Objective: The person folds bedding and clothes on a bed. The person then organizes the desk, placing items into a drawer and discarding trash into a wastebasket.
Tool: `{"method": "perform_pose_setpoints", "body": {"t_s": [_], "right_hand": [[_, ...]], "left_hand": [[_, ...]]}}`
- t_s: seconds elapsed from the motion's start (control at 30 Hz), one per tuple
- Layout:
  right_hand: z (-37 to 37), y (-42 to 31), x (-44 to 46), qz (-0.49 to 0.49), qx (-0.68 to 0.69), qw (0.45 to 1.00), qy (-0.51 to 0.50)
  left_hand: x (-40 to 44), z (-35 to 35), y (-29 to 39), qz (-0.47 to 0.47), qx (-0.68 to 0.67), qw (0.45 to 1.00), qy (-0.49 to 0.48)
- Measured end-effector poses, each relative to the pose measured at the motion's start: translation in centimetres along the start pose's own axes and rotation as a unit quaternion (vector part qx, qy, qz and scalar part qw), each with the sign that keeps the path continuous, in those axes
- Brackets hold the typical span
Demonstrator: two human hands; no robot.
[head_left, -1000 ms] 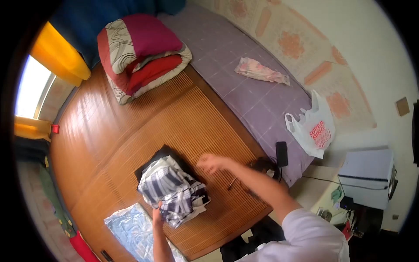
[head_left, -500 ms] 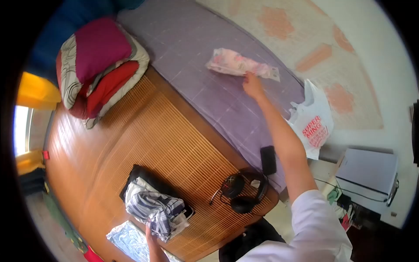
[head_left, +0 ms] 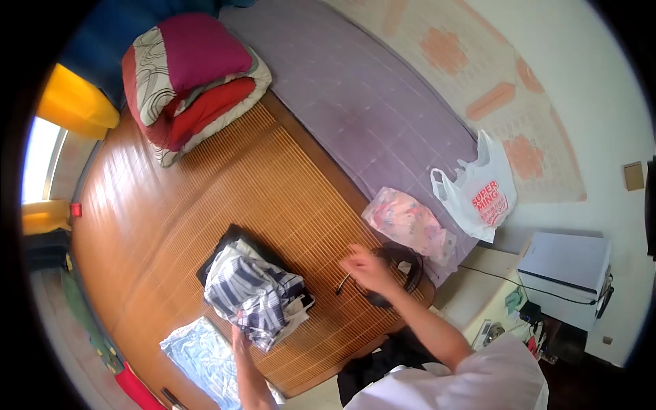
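My left hand is closed on the lower edge of a blue-and-white plaid garment, which lies crumpled over a dark folded cloth. My right hand is above the headphones with its fingers apart and nothing in them, hiding part of the headphones. Up and to the right of it, a pink patterned bundle in clear plastic lies at the edge of the purple mat. Left of my left forearm is a folded light-blue patterned cloth.
A folded quilt sits at the far left of the bamboo mat. A white plastic bag stands on the purple padded mat by the wall. A grey-white box-shaped appliance with cables is at the right.
My right hand has brought the pink bundle closer, let go of it beside the headphones, and moved left. The black phone no longer shows. The view has shifted; my left hand stays at the plaid garment.
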State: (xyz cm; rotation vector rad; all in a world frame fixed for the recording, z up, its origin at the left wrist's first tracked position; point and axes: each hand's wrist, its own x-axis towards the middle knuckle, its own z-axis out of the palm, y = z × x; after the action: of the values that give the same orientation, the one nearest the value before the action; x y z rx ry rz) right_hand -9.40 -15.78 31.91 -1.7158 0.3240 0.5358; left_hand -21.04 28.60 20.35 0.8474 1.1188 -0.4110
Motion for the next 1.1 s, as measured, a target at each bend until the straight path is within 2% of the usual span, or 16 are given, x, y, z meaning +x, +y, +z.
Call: {"method": "perform_pose_setpoints", "body": {"t_s": [0.07,0.13,0.23,0.4,0.47,0.5,0.53,0.6,0.67,0.77,0.8,0.87,0.9,0.93,1.0,1.1], "right_hand": [[9.5,2.0,7.1,-0.006,0.048,0.991,-0.124],[14.6,-3.4,9.9,0.094,-0.084,0.972,-0.199],[21.5,0.6,14.1,0.08,-0.204,0.961,-0.17],[21.2,2.5,14.9,-0.006,-0.104,0.938,-0.331],[19.1,0.5,12.6,0.06,0.007,0.942,-0.329],[17.8,0.4,12.4,0.099,-0.078,0.926,-0.357],[18.3,3.3,12.3,-0.007,-0.143,0.943,-0.299],[16.2,6.0,12.0,-0.024,-0.063,0.961,-0.269],[11.3,5.3,12.3,0.076,-0.014,0.948,-0.31],[3.1,5.9,14.5,0.121,-0.02,0.975,-0.185],[-1.8,0.1,13.8,0.128,0.119,0.967,-0.183],[-8.6,2.3,15.8,0.145,0.162,0.972,-0.094],[-11.9,3.4,16.8,0.149,0.183,0.971,-0.049],[-14.9,-0.2,17.4,0.089,0.261,0.961,-0.013],[-20.2,-6.8,20.0,-0.028,0.412,0.909,0.058],[-26.6,-8.0,26.0,-0.154,0.443,0.878,0.09]], "left_hand": [[0.2,-0.7,-0.5,0.003,0.002,1.0,-0.011],[1.0,-1.5,-1.1,0.008,-0.002,1.0,-0.008],[1.3,-2.1,-1.4,0.024,-0.013,1.0,-0.011],[3.0,-4.3,-2.0,0.038,-0.003,0.999,0.002],[1.8,-3.6,-1.5,0.056,0.026,0.998,-0.026],[1.1,-2.4,-1.1,0.073,0.04,0.997,-0.009],[-0.4,-0.5,-1.1,0.092,0.05,0.995,0.007],[-3.2,3.9,0.2,0.088,0.11,0.989,0.038],[-4.8,9.4,1.9,0.124,0.194,0.973,-0.022],[-7.9,23.6,7.4,0.149,0.373,0.916,0.007],[-7.3,27.9,9.1,0.168,0.394,0.902,-0.048],[-4.6,36.6,12.4,0.205,0.357,0.892,-0.188],[-5.5,42.6,14.2,0.233,0.395,0.874,-0.16],[-4.0,46.8,15.8,0.295,0.389,0.833,-0.262],[-4.4,55.4,18.7,0.365,0.466,0.752,-0.29],[-3.2,60.9,19.2,0.509,0.488,0.671,-0.228]]}}
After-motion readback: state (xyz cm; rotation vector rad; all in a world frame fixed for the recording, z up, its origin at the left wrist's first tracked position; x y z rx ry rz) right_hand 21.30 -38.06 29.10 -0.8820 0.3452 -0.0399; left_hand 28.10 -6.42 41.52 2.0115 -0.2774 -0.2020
